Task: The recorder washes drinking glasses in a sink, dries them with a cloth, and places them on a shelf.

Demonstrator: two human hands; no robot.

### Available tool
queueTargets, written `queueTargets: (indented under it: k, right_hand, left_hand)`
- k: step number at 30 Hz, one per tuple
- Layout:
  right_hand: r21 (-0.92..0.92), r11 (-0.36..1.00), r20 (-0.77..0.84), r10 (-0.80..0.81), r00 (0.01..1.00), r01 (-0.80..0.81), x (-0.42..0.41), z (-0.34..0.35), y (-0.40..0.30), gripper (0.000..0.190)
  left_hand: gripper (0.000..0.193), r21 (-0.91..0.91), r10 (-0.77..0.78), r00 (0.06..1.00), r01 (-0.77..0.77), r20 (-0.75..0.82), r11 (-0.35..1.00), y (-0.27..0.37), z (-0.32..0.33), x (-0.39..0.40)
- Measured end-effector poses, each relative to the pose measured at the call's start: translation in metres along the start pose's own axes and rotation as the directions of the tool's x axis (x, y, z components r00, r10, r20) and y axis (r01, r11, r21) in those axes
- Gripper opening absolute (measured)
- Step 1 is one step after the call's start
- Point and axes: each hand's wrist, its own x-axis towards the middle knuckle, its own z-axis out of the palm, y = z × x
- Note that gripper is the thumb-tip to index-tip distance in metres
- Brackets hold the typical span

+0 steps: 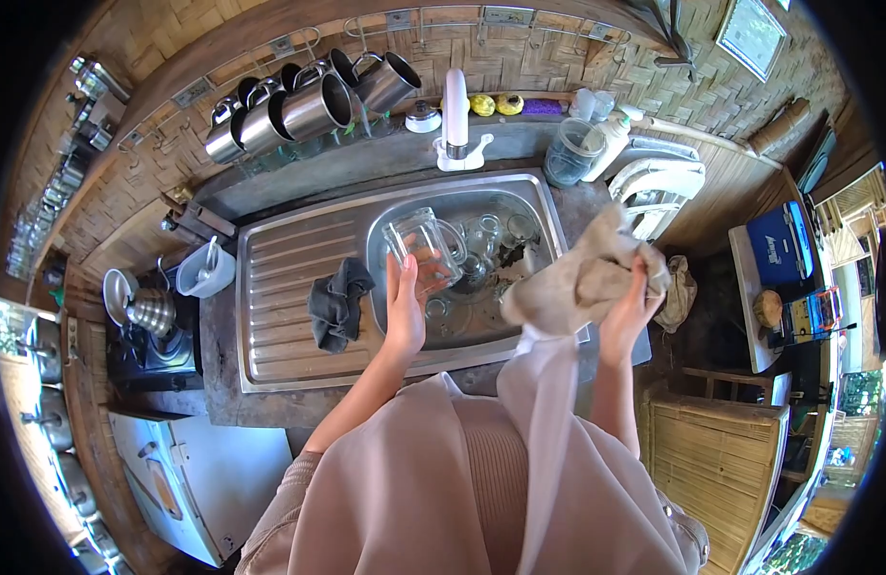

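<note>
My left hand (408,305) holds a clear glass mug (423,248) tilted above the sink basin, its handle towards the right. In my right hand (626,313) is a beige cloth (569,284), bunched at the fingers and blurred where it hangs over the basin's right side. Several glass mugs (486,233) lie in the stainless steel sink (385,338) beneath, among dark scraps of debris. A crumpled dark grey cloth (340,305) rests on the ribbed drainboard (292,244), left of my left hand.
A white faucet (455,115) rises behind the basin. Steel mugs (313,108) hang from a wall rail at the back left. A plastic jar (574,152) and a pump bottle (612,144) stand at the back right, beside a white rack (659,183). Left of the sink sits a white container (206,273).
</note>
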Motion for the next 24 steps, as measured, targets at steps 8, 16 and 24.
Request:
queueTargets:
  k: [8, 16, 24]
  right_hand:
    - [-0.725, 0.637, 0.210, -0.159, 0.965, 0.262, 0.037, -0.015, 0.071, 0.042]
    - [-0.888, 0.375, 0.379, 0.264, 0.887, 0.268, -0.012, -0.030, 0.168, 0.073]
    - [-0.350, 0.909, 0.618, 0.043, 0.785, 0.225, -0.008, 0.019, 0.047, 0.039]
  left_hand:
    - [0.052, 0.035, 0.009, 0.995, -0.013, 0.103, 0.999, 0.002, 0.008, -0.004]
    - [0.054, 0.071, 0.009, 0.989, -0.020, 0.149, 0.997, 0.002, 0.005, -0.004]
    - [0.059, 0.075, 0.061, 0.965, -0.082, 0.256, 0.994, 0.008, 0.008, 0.000]
